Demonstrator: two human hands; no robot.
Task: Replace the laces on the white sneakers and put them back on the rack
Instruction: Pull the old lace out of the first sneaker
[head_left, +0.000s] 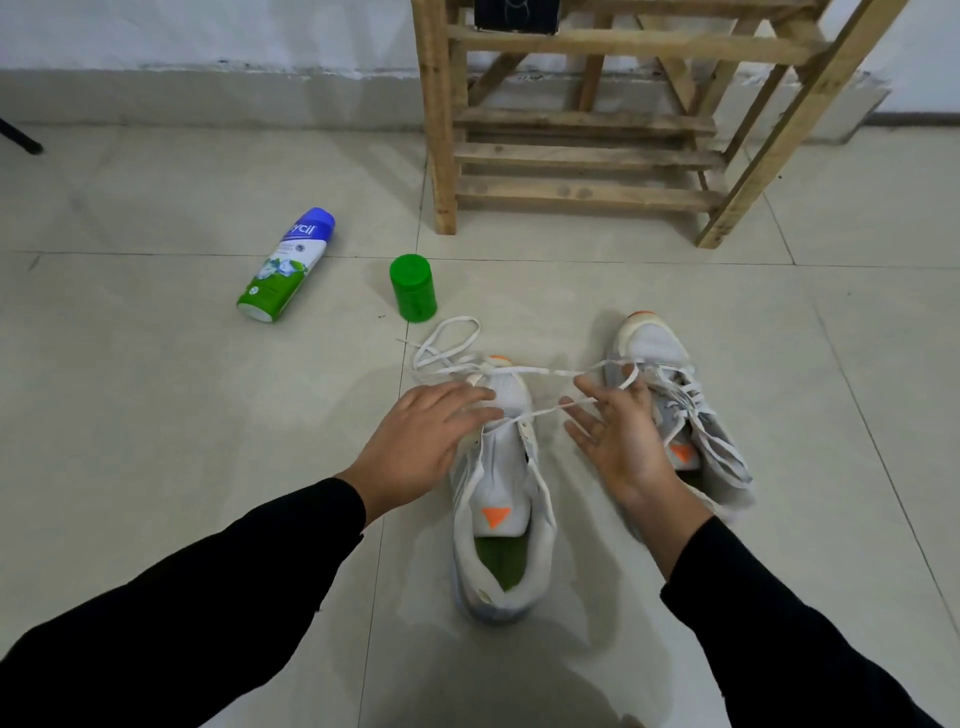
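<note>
The near white sneaker (501, 483) stands on the tiled floor (156, 415) at the centre of the view, toe towards the wooden rack (587, 156). Its white lace (540, 371) appears to pass through the eyelets nearest the toe only. The upper eyelets look bare and the tongue lies exposed. One free end loops on the floor left of the toe. The other runs right, across the fingers of the right hand (618, 441). That hand is released, palm up and fingers spread, gripping nothing. The left hand (431, 431) is likewise released, its straight fingers lying on the forefoot of the sneaker.

The second white sneaker (670, 364) sits just beside it to the right, partly behind the right hand. Lace crossings show along its throat, slack and untied.

Assessment: lacing of the near sneaker is at the first row. Remaining steps: thread the upper rows, tension and tie both shoes, and place the pair on the rack.

A spray can (285, 265) lies on the floor to the left, with a green cap (413, 288) upright near it.
</note>
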